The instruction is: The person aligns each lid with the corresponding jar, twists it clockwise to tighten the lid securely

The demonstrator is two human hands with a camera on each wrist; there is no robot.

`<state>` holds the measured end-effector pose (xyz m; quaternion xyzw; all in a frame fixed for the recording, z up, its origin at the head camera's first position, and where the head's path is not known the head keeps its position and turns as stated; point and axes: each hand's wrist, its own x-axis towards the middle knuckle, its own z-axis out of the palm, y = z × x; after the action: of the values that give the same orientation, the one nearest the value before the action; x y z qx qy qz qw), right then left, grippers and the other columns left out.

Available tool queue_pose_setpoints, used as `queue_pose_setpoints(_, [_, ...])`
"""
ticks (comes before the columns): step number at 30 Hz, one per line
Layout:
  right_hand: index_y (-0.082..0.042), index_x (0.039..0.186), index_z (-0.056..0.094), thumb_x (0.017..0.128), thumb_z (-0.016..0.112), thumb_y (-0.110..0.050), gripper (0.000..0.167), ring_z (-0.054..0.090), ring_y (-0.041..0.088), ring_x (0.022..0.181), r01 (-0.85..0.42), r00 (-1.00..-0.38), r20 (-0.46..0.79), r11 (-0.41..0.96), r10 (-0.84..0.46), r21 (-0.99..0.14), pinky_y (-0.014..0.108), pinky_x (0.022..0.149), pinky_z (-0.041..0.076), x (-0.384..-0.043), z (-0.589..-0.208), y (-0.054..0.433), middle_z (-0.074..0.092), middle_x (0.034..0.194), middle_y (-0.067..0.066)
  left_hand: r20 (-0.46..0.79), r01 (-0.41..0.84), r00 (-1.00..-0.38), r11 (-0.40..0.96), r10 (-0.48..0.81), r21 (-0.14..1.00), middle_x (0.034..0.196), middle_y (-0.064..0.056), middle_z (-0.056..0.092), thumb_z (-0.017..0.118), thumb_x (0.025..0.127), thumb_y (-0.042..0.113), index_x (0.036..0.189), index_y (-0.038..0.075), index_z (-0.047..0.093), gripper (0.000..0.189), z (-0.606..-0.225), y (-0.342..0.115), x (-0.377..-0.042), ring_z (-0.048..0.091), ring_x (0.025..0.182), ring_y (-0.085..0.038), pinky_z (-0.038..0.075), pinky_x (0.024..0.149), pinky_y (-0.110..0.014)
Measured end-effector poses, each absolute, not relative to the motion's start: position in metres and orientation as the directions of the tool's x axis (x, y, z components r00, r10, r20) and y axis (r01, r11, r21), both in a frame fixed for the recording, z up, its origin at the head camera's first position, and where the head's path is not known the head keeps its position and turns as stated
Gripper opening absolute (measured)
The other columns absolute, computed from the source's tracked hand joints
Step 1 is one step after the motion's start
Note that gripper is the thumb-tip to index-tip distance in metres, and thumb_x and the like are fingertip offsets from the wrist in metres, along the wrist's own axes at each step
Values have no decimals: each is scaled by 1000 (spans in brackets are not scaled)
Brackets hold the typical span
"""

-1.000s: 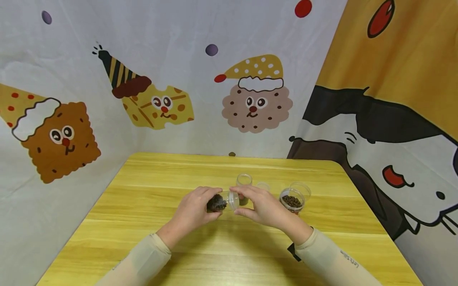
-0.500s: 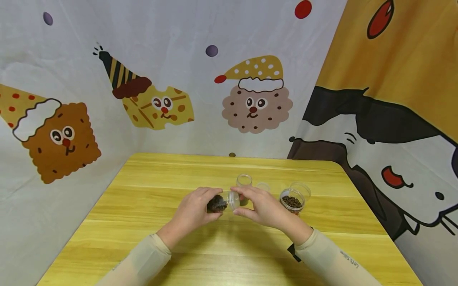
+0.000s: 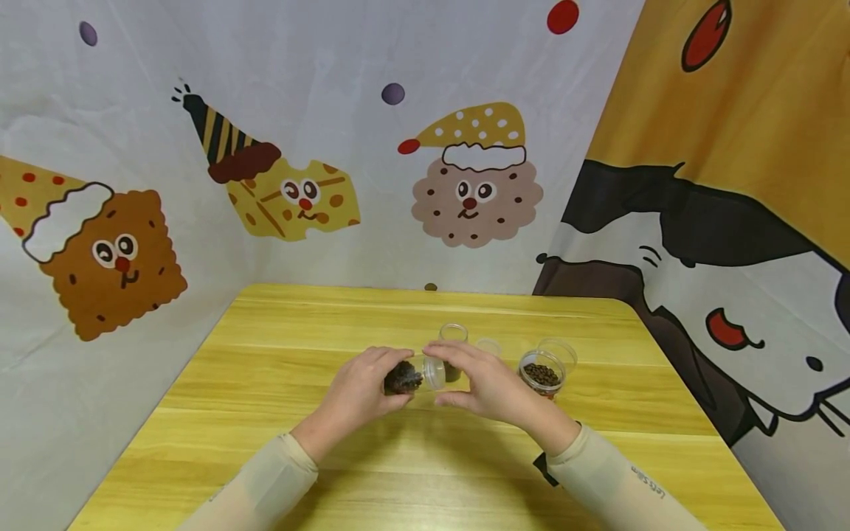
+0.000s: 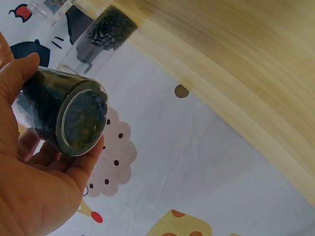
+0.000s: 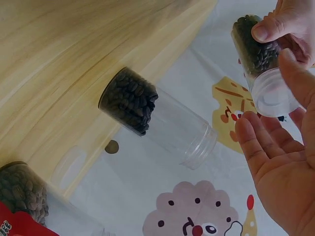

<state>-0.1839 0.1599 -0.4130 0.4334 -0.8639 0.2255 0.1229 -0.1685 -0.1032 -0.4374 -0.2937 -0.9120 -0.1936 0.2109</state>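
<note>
My left hand grips a clear jar partly filled with dark beans, tipped on its side with its base toward the left palm. A translucent lid sits at the jar's right end. Around that lid is my right hand, its index fingertip at the upper rim and its thumb a little apart below. In the right wrist view, the right hand has its fingers loosely spread beneath the lid, with the thumb overlapping the lid's edge.
Behind the hands, an open jar of dark beans stands on the wooden table. A loose clear lid lies close by. To the right is another open bean jar with some red on it, a clear round lid behind.
The right thumb has shifted slightly down from the lid, and the right index finger slightly left, so the hand is spread wider. The left hand and jar stay in place.
</note>
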Motion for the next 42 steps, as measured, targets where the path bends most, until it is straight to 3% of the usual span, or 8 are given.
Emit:
queue_pose_setpoints(8, [-12, 145, 65, 85, 92, -22, 66, 66, 31, 135, -827, -561, 440, 496, -701, -266, 37, 100, 62, -184, -413, 159, 66, 148, 11, 512, 632, -722, 744, 465, 215, 118, -4, 78, 100, 74, 33, 133, 12, 71, 69, -437, -103, -168, 75, 104, -21, 66, 85, -37])
queue_pose_setpoints(28, [-15, 148, 61, 92, 87, -23, 62, 63, 33, 138, -799, -600, 383, 502, -702, -330, 43, 104, 61, -182, -412, 160, 65, 148, 13, 506, 634, -730, 732, 459, 251, 118, -4, 79, 100, 73, 31, 133, 12, 71, 70, -439, -102, -167, 75, 104, -21, 66, 86, -37])
queue_pose_setpoints(42, [-13, 152, 57, 96, 82, -26, 62, 73, 22, 118, -796, -603, 368, 503, -708, -337, 33, 92, 65, -180, -410, 161, 61, 153, 15, 501, 632, -733, 733, 460, 252, 119, -4, 79, 100, 74, 31, 134, 12, 70, 70, -438, -101, -167, 75, 105, -21, 66, 87, -37])
